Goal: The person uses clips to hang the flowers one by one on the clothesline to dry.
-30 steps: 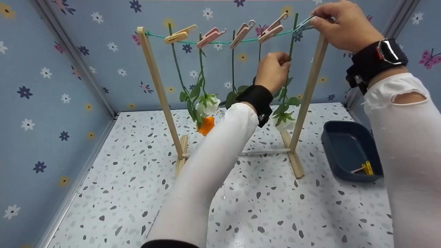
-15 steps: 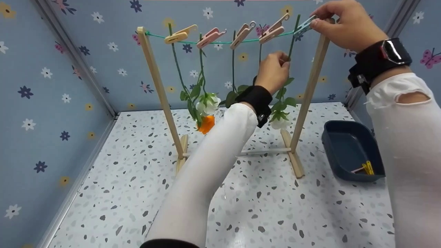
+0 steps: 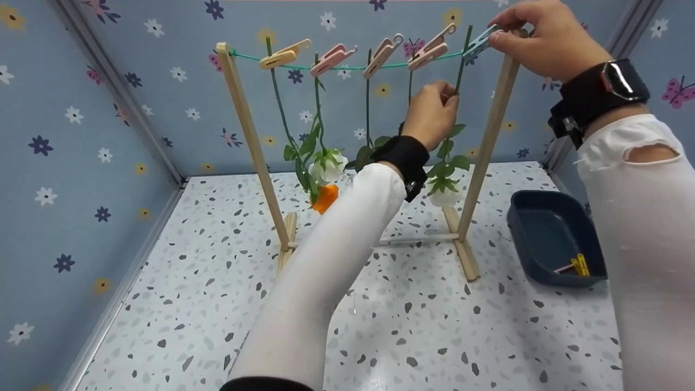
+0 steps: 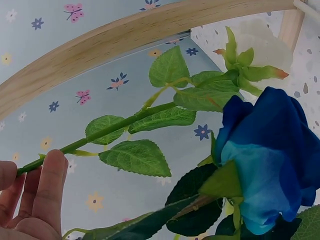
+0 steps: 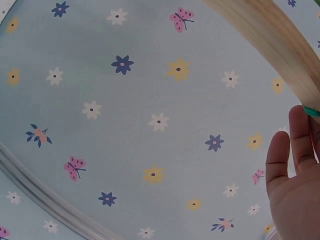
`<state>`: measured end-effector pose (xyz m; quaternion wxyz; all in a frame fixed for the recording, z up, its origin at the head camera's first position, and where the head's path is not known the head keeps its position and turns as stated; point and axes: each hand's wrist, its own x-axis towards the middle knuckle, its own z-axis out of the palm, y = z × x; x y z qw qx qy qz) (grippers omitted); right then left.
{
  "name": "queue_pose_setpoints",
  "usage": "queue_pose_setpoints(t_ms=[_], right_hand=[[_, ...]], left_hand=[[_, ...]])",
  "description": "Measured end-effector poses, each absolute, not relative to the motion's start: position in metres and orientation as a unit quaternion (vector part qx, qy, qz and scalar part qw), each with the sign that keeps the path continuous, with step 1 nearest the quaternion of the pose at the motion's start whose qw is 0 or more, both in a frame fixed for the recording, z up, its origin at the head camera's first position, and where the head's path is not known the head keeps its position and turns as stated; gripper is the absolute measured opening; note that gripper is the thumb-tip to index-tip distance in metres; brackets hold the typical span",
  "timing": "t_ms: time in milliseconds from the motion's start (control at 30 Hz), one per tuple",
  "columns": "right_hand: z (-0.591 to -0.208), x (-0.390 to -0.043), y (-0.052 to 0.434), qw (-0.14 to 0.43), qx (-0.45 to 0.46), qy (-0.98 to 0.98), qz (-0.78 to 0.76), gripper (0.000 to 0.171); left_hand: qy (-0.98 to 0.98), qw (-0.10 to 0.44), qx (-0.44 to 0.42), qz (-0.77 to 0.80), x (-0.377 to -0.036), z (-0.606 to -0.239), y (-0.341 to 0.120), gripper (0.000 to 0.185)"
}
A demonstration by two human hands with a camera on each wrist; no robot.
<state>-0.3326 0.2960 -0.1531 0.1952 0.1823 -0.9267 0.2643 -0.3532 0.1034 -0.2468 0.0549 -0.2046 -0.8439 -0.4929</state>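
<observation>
My left hand (image 3: 431, 114) pinches the green stem of a white artificial rose (image 3: 445, 194) that hangs head down. Leaves and stem (image 4: 120, 127) run out from the fingertips in the left wrist view. With thumb and fingers, my right hand (image 3: 554, 41) pinches a light blue clothespin (image 3: 479, 44) on the green line (image 3: 350, 68), by the top of the right post. The stem's upper end stands at that clothespin's tip; whether it is clamped, I cannot tell. A blue rose (image 4: 270, 165) hangs nearer the left wrist camera. The right wrist view does not show the clothespin.
Yellow (image 3: 278, 58), pink (image 3: 328, 60) and two beige-pink clothespins (image 3: 377, 61) hold other stems on the line. A white rose (image 3: 327, 164) and an orange flower (image 3: 324, 199) hang left. The wooden rack (image 3: 252, 146) stands on a speckled table; a dark blue bin (image 3: 548, 233) holds yellow clothespins.
My right hand and the blue clothespin have shifted slightly right. The stem's top has moved a little right too, while the white rose has swung slightly left. My left hand keeps its pinch.
</observation>
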Motion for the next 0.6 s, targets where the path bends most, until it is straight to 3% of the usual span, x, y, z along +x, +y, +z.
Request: queue_pose_setpoints(t_ms=[600], right_hand=[[-0.1521,-0.3326,0.2948,0.198,0.17,-0.933,0.25,0.048]], left_hand=[[-0.847,0.065,-0.21,-0.484,-0.3499,-0.2466,0.1034,0.03]])
